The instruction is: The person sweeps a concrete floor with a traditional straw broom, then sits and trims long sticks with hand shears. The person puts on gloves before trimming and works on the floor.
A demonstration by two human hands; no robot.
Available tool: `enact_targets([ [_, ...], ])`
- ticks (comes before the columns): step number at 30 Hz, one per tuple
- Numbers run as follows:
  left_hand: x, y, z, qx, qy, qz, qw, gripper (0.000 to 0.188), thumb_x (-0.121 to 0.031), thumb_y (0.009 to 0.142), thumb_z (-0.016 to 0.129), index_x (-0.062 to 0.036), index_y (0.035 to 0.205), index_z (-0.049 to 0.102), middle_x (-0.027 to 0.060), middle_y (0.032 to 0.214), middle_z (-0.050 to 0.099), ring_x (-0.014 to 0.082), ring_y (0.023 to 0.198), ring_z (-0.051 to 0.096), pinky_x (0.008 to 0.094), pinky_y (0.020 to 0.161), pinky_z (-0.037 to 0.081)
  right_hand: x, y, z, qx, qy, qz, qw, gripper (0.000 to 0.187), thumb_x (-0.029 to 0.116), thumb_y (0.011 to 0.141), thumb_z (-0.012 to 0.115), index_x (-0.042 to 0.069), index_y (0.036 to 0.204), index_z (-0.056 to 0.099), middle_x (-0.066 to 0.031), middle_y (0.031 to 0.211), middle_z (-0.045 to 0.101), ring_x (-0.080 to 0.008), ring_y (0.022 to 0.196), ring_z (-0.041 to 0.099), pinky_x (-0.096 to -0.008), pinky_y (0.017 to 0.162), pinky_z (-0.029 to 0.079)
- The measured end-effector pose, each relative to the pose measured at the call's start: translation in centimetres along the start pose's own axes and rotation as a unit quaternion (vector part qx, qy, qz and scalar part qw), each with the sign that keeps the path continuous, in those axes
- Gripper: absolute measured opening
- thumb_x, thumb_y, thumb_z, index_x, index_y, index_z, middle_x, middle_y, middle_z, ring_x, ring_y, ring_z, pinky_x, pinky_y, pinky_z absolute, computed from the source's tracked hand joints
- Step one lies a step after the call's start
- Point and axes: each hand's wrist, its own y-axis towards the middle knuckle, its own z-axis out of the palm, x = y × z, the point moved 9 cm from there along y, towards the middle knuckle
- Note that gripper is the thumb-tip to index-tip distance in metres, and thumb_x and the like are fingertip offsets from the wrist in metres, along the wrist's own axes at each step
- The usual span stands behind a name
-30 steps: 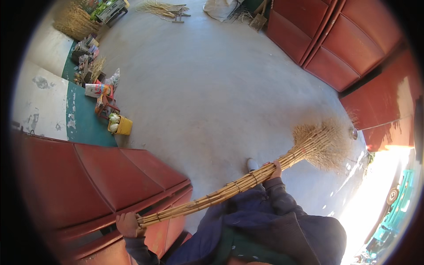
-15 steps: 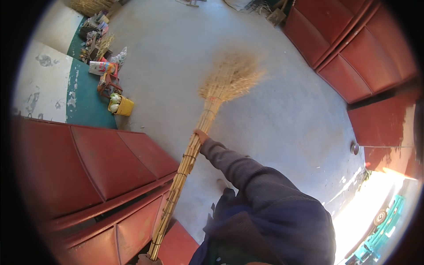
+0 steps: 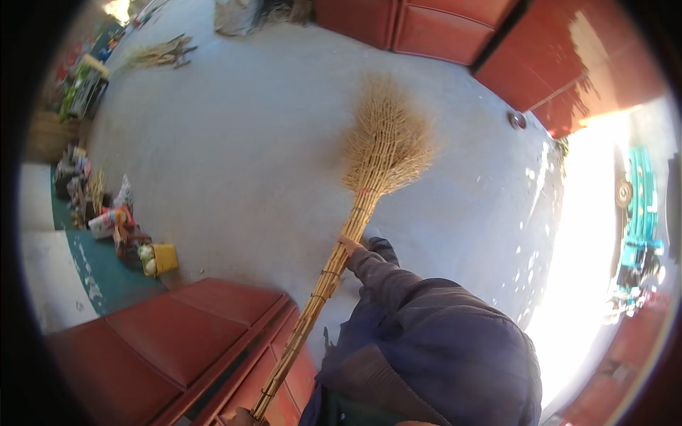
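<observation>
A long straw broom [image 3: 341, 245] slants across the middle of the view, its spread bristle head [image 3: 387, 138] pointing away from me over the grey floor. My right hand [image 3: 349, 248] is closed round the upper handle, below the red binding. At the near end of the handle, low at the picture's edge, my left hand [image 3: 245, 417] grips it and is only partly visible. The bristle tips are slightly blurred.
Red metal doors [image 3: 192, 326] stand at the lower left, and more red doors [image 3: 447, 32] at the far right. Beside the left wall sit a yellow container [image 3: 166, 258] and assorted clutter. A small round object [image 3: 517, 120] lies near the sunlit opening, with a turquoise vehicle [image 3: 639, 206] outside.
My view has turned to the right, so the surroundings shift left and down. The broom head has swung slightly rightward; both hands keep their hold. A dark shoe now shows beyond my right hand.
</observation>
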Motion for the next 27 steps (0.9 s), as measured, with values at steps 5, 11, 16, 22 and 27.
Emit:
enact_targets([
  [5,-27.2,-8.5,2.8,-0.320,0.393,0.476,0.719,0.030,-0.022,0.076,0.073,-0.0105,0.066,0.047,0.0123,0.056,0.053,0.0369,0.056,0.059,0.0482,0.058,0.046,11.6,-7.4,-20.4,-0.106,0.092,-0.129,0.982,0.028,0.032,0.090,0.068,0.006,0.090,0.057,-0.0130,0.073,0.060,-0.0340,0.066,0.064,-0.0534,0.066,0.058],
  [11,-30.6,-9.1,9.0,-0.300,0.353,0.608,0.645,0.034,-0.032,0.077,0.075,-0.0083,0.071,0.052,0.0146,0.061,0.060,0.0381,0.062,0.063,0.0510,0.058,0.047,16.4,-21.9,-33.6,-0.239,0.193,-0.239,0.921,0.027,0.030,0.089,0.067,0.006,0.088,0.056,-0.0130,0.073,0.059,-0.0333,0.067,0.064,-0.0556,0.065,0.057],
  [16,-26.8,-2.1,7.1,-0.306,0.335,0.552,0.700,0.032,-0.035,0.080,0.072,-0.0055,0.076,0.059,0.0178,0.067,0.065,0.0409,0.068,0.066,0.0550,0.063,0.050,12.1,-26.8,-29.5,-0.230,0.253,-0.269,0.901,0.021,0.024,0.089,0.069,0.006,0.087,0.060,-0.0104,0.071,0.061,-0.0300,0.063,0.063,-0.0497,0.061,0.056],
  [22,-22.2,-0.4,2.1,-0.264,0.392,0.390,0.790,0.031,-0.034,0.081,0.071,-0.0051,0.078,0.061,0.0191,0.069,0.066,0.0414,0.070,0.067,0.0550,0.064,0.051,8.1,-24.5,-18.5,-0.095,0.227,-0.173,0.954,0.035,0.024,0.083,0.081,-0.001,0.101,0.064,-0.0120,0.086,0.068,-0.0283,0.074,0.069,-0.0427,0.067,0.061],
  [27,-23.7,-4.7,6.1,-0.247,0.458,0.324,0.790,0.030,-0.034,0.081,0.070,-0.0047,0.079,0.063,0.0202,0.071,0.067,0.0417,0.072,0.067,0.0549,0.065,0.052,7.7,-24.6,-20.2,-0.131,0.119,-0.106,0.978,0.055,0.031,0.077,0.086,-0.005,0.112,0.064,-0.0158,0.099,0.071,-0.0285,0.085,0.072,-0.0421,0.075,0.062],
])
